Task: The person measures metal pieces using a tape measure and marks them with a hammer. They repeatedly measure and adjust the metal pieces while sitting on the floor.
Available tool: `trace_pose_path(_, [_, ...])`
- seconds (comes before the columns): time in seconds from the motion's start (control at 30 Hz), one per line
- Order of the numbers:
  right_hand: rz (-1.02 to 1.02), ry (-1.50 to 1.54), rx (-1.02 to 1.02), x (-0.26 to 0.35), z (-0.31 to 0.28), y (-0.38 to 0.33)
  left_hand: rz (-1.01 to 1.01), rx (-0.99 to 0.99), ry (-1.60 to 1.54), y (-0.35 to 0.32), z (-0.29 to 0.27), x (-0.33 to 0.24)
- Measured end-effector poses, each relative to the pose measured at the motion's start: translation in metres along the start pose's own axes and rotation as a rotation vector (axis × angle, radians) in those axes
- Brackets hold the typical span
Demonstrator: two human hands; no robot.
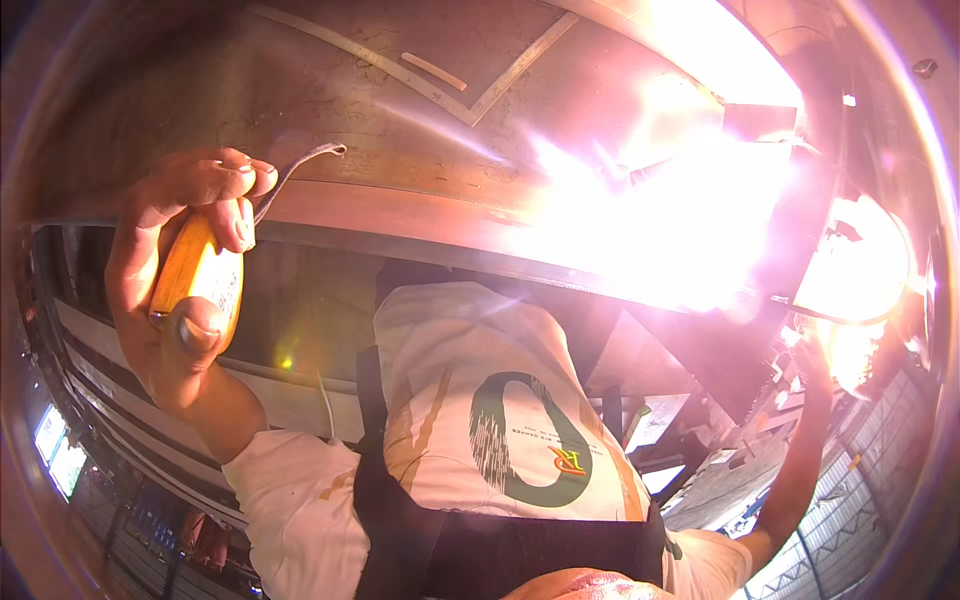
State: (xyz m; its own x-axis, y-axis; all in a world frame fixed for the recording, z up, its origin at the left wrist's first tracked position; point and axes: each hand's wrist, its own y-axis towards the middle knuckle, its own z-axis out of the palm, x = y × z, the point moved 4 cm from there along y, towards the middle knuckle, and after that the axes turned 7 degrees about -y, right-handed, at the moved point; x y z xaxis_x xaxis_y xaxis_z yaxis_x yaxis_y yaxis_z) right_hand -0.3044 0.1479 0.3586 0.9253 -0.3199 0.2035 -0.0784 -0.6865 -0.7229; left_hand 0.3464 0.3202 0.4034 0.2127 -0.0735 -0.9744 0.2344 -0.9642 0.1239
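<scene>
My left hand [190,270] is closed around a yellow-orange tape measure [205,270] with dark print on its side. A thin dark strip [300,168] with a curled tip, which looks like its strap, sticks out past the fingers over the table edge. On the right, my right hand [812,350] reaches up beside a bright, round-rimmed object [858,265]. Glare washes out its fingers, so I cannot make out whether it grips that object. A very strong white-pink light [680,220] covers the right part of the work surface and hides what lies there.
The brown metal table [340,110] runs across the top, its near edge [400,215] in front of my body. On it lie a flat metal angle piece [475,108] and a short pale stick [433,71]. A block-like piece [760,122] stands by the glare.
</scene>
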Motion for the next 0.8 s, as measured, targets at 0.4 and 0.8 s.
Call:
trace_pose_path(0.4, [-0.07,0.18,0.034,0.027,0.015,-0.007,0.071,-0.062,0.063,0.0,0.002,0.006])
trace_pose_path(0.8, [-0.059,0.111,0.1,0.025,0.012,0.001,0.037,-0.048,0.085,0.005,0.002,0.005])
